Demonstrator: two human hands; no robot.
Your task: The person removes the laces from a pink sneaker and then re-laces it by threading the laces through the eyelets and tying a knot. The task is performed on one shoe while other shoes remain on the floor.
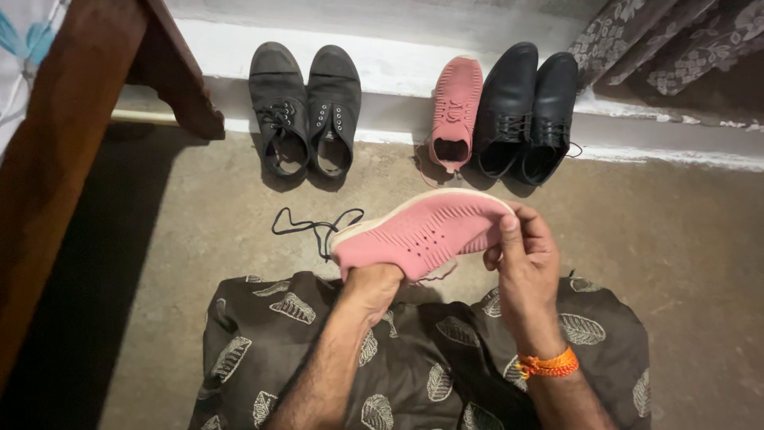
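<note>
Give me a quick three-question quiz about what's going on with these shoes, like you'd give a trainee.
1. True or false: both hands hold the pink shoe.
2. How many shoes stand by the step? A) three B) five C) seven
3. What lies loose on the floor left of the held shoe?

Key:
1. True: left hand at one end, right hand at the other.
2. B.
3. A black lace.
</note>
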